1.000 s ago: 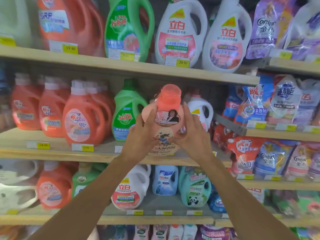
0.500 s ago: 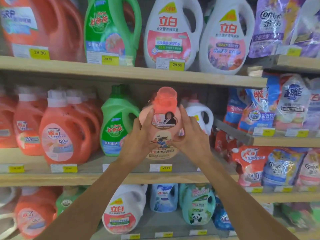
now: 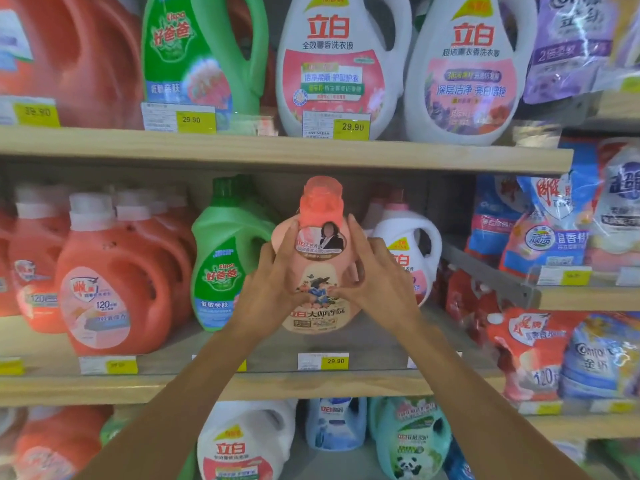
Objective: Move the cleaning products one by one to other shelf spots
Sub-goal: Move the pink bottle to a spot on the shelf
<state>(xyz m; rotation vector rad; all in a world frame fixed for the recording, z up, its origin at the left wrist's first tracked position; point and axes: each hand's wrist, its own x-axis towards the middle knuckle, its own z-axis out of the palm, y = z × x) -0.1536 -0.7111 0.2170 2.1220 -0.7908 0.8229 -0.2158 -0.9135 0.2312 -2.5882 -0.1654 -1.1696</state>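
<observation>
Pink detergent bottle (image 3: pixel 320 244) is upright at mid-shelf (image 3: pixel 311 386), between green jug (image 3: pixel 228 265) and white jug (image 3: pixel 412 244). My left hand (image 3: pixel 273 289) and right hand (image 3: pixel 377 285) curl round its sides; letting go unevenly could tip it against either neighbour.

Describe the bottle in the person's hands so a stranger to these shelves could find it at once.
Look at the middle wooden shelf, in the gap between the green bottle and the white jug. There, the left hand and right hand grip a salmon-pink bottle. Unlike its neighbours it is rounded, with no handle and a tall pink cap.
</observation>
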